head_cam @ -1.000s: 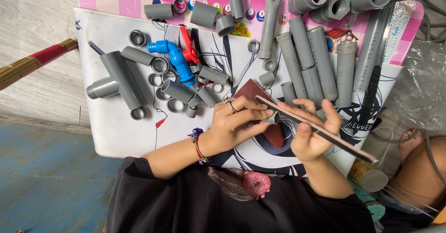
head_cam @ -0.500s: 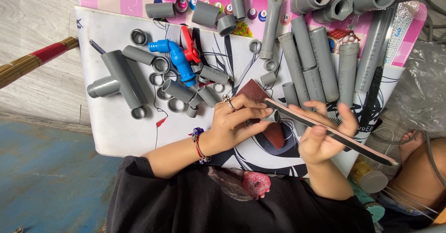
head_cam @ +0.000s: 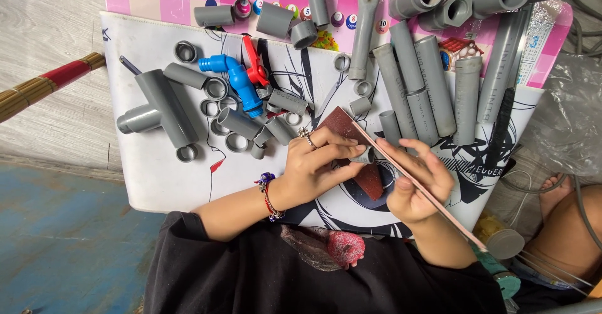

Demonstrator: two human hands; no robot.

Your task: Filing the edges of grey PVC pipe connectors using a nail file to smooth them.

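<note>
The left hand (head_cam: 323,163) pinches a small grey fitting (head_cam: 364,156) between thumb and fingers, just above the mat (head_cam: 153,182) near its near edge. The right hand (head_cam: 419,179) grips a folded sheet of sandpaper (head_cam: 351,132), its edge touching the fitting; another sandpaper piece (head_cam: 370,181) lies under the hands. Toward the mat's left side lie a grey tee (head_cam: 164,108), a blue valve (head_cam: 241,85) and scattered rings. Along the far right edge, grey pipes (head_cam: 417,88) lie side by side. A broom handle (head_cam: 44,83) rests on the floor beyond the left edge.
</note>
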